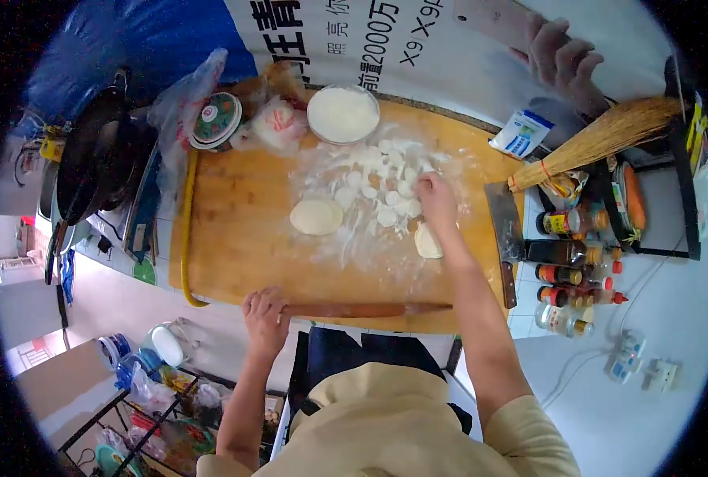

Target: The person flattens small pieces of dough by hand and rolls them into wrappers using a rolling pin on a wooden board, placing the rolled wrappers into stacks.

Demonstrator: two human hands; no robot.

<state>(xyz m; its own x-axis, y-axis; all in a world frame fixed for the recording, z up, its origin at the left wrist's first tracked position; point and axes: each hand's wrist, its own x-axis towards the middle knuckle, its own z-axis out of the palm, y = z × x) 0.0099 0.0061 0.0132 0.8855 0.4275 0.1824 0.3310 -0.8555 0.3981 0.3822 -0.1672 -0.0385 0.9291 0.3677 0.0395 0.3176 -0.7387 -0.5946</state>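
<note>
My left hand (265, 318) is closed around the left end of a wooden rolling pin (354, 309), which lies along the near edge of the wooden board (235, 254). Over the floured middle of the board, my right hand (436, 197) reaches to the right side of several small dough pieces (387, 216). Its fingers are curled together, and whatever they pinch is hidden. Just below that hand lies a rolled dough wrapper (428, 242). Flat dough wrappers (317, 216) also rest left of the small pieces.
A bowl of flour (343, 114) stands at the board's back edge beside a plastic bag (279, 125) and a round tin (215, 121). On the right are a cleaver (503, 230), a straw broom (601, 143) and several bottles (561, 253). A black wok (91, 159) is at the left.
</note>
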